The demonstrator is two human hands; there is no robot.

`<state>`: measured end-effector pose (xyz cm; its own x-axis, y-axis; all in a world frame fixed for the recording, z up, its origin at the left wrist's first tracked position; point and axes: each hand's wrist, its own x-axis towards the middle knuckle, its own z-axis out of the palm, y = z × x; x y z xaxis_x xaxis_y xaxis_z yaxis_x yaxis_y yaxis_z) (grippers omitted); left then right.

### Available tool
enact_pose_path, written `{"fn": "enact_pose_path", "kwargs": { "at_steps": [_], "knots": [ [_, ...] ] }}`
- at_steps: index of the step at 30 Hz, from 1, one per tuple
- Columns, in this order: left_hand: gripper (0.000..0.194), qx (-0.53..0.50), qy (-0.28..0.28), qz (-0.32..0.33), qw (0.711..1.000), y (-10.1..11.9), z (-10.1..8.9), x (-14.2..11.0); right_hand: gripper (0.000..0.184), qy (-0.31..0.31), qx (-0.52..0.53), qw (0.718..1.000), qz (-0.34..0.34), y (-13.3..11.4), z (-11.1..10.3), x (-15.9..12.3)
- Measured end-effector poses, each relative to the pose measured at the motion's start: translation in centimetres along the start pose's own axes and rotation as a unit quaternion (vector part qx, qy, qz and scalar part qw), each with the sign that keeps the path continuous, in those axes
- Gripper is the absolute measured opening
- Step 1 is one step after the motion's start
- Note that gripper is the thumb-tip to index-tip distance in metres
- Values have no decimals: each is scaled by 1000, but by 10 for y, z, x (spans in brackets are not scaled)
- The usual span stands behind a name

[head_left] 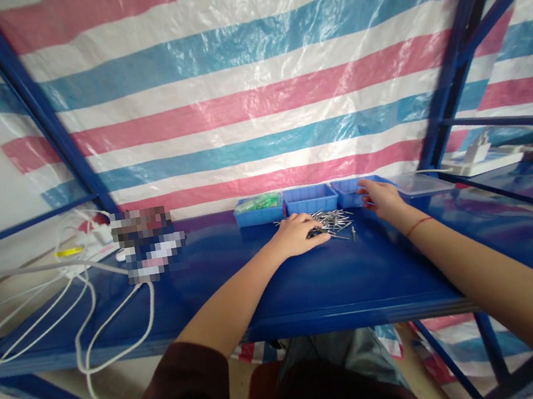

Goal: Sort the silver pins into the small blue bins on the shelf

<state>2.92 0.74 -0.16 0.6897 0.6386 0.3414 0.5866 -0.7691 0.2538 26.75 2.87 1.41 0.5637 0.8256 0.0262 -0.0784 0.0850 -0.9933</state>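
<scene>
A loose pile of small metal pins [334, 220] lies on the blue shelf [310, 280] in front of three blue plastic bins. My left hand [297, 234] rests on the left edge of the pile, fingers curled down onto the pins. My right hand [380, 197] reaches to the rim of the right blue bin [350, 191], fingers bent at its edge; what they hold, if anything, is hidden. The left bin [258, 209] holds green parts, the middle bin [310, 198] looks blue inside.
White cables [85, 302] and a power strip [95, 240] lie at the left of the shelf, beside a blurred-out object [149, 245]. A clear plastic lid [421, 184] sits right of the bins. Blue rack posts frame a striped tarp behind.
</scene>
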Motion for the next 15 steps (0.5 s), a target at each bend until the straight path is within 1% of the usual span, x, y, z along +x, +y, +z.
{"fn": "enact_pose_path", "kwargs": {
  "at_steps": [2, 4, 7, 9, 11, 13, 15],
  "knots": [
    [39, 5, -22, 4, 1000, 0, 1, 0, 7, 3, 0, 1000, 8, 1, -4, 6],
    [31, 5, -18, 15, 1000, 0, 2, 1, 8, -9, 3, 1000, 8, 1, -4, 6],
    [20, 2, 1, 31, 1000, 0, 1, 2, 9, -66, -18, 998, -16, 0, 2, -3],
    [17, 9, 8, 35, 999, 2, 1, 2, 9, -108, -45, 993, -34, 0, 8, -12],
    [17, 23, 8, 37, 999, 3, 1, 2, 11, -136, -68, 987, -49, 1, 13, -20],
    [17, 35, 9, 41, 999, 3, 1, 2, 14, -153, -99, 980, -78, 2, 17, -27],
    [16, 40, 19, 45, 998, 3, 2, 2, 18, -173, -149, 965, -130, 2, 20, -33]
  ]
}}
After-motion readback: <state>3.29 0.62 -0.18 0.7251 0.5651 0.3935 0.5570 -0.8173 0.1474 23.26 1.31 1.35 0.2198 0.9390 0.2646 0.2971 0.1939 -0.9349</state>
